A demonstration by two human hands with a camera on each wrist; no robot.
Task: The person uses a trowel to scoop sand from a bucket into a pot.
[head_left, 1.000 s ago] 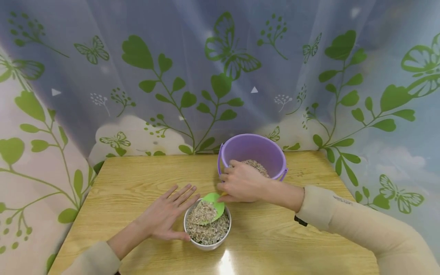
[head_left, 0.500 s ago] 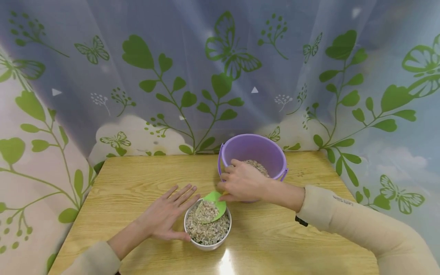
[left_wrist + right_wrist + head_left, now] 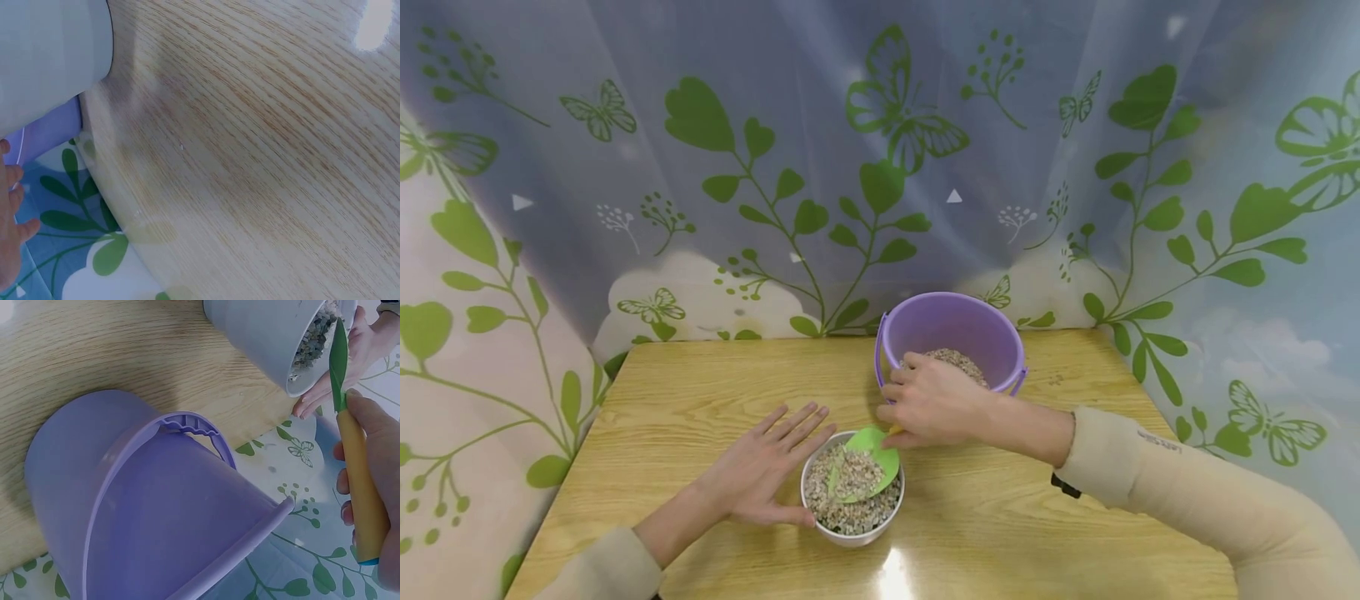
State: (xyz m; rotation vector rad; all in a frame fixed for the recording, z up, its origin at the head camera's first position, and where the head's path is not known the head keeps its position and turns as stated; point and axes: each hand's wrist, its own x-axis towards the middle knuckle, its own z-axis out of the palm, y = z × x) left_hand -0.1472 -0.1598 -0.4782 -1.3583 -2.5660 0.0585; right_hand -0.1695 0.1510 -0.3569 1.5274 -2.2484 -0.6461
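Note:
In the head view, my right hand [image 3: 934,404] grips a small trowel by its yellow handle [image 3: 362,487]. The trowel's green blade [image 3: 883,458] lies over the white pot [image 3: 850,540], bearing some pale gravel. More gravel [image 3: 857,515] fills the pot up close to its rim. My left hand [image 3: 760,471] is spread with straight fingers at the pot's left side, its thumb against or very near the wall. Behind the right hand stands a purple bucket [image 3: 951,321] with gravel inside, partly hidden by that hand.
Everything stands on a wood-grain table [image 3: 700,392]. A curtain [image 3: 805,100] with green leaves and butterflies hangs along its back edge. The bucket's purple handle [image 3: 194,425] hangs down on the side facing the pot.
The right hand and trowel have shifted slightly right and toward me, and the blade's tilt has changed a little. Left hand, pot and bucket have stayed in place.

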